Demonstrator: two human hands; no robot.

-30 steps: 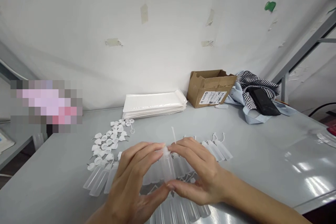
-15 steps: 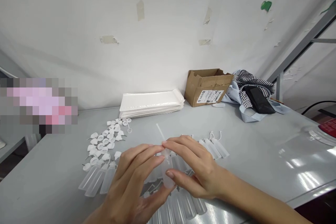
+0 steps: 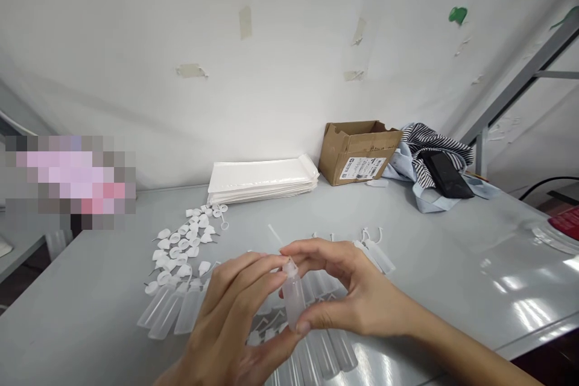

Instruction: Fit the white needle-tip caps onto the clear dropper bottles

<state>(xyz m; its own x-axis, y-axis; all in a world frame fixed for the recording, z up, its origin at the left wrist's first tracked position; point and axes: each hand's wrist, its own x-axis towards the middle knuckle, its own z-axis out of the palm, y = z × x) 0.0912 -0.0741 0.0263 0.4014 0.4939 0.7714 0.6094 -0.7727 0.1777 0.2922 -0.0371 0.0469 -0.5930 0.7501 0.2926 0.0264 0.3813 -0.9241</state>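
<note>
A small translucent squeeze bottle (image 3: 295, 300) with a narrow neck is held nearly upright between both hands. My left hand (image 3: 237, 307) has its fingertips at the neck and its thumb under the base. My right hand (image 3: 346, 289) curls around the other side, thumb near the bottom and fingers by the neck. A thin translucent strip (image 3: 274, 233) sticks up behind the right fingertips; where it attaches is hidden. Below and behind the hands lie several similar bottles (image 3: 323, 353), partly covered by them. More bottles (image 3: 166, 312) lie beside my left hand.
Loose white caps (image 3: 183, 244), some with thin needle tips, are scattered on the grey table (image 3: 90, 307) at left. White padded envelopes (image 3: 262, 178), a cardboard box (image 3: 357, 154), a striped cloth (image 3: 436, 139) and a black phone (image 3: 447, 174) are along the back. A pixelated patch covers the far left.
My right thumb has moved down to the bottle's base, and the right fingers have shifted at its top. The bottle's neck and body now show more plainly.
</note>
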